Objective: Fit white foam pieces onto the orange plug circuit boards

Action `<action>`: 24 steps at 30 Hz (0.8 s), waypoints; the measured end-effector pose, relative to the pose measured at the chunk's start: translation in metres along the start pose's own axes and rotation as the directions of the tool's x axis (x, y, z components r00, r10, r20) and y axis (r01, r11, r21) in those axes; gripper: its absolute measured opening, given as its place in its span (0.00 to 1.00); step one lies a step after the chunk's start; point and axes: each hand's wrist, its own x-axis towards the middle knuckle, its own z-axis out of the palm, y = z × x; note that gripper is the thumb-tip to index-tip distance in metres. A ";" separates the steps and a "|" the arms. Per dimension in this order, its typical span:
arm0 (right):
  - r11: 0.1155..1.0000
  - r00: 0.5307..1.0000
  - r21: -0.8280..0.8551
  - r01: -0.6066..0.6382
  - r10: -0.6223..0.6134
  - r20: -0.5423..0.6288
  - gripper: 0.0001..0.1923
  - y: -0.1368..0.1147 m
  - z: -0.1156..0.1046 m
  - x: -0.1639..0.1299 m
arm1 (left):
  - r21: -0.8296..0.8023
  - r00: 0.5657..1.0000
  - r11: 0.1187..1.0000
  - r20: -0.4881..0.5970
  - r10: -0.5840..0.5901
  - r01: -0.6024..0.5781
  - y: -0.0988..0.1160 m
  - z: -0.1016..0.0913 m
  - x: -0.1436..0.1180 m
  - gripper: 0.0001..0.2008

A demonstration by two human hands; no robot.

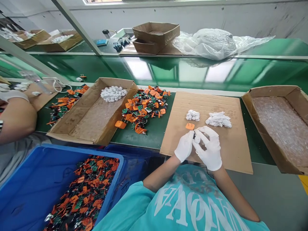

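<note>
My gloved left hand (184, 147) is closed on a plug assembly, whose orange plate (190, 126) with two metal pins shows above the fingertips. My gloved right hand (209, 150) curls in from the other side, thumb and fingers meeting at a small white piece (197, 139) against the dark part of the assembly. The fingers hide much of that contact. Both hands are over a cardboard sheet (175, 128). Just beyond them lie a small heap of white pieces (192, 115) and, to its right, a wider heap of flat white pieces (218, 119).
Left of the sheet is a pile of orange plugs with circuit boards (144, 110), beside a cardboard box (84, 123) holding white pieces. A blue bin (121, 166) of similar plugs stands below. Another box (267, 134) is at right. A co-worker's arm (19, 115) is far left.
</note>
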 end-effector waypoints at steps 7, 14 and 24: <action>0.978 0.994 0.180 -0.102 0.091 0.068 0.19 -0.002 -0.001 -0.002 | 0.127 0.988 0.986 -0.089 0.122 -0.110 -0.006 0.005 -0.001 0.21; 0.902 0.921 0.304 -0.307 0.362 -0.144 0.09 -0.013 0.026 -0.010 | 0.134 0.982 0.985 -0.139 0.129 -0.110 -0.004 0.009 -0.002 0.16; 0.677 0.864 0.569 -0.467 0.486 0.131 0.08 -0.003 0.011 0.002 | 0.259 0.996 0.962 0.021 0.086 -0.088 0.007 0.003 -0.003 0.35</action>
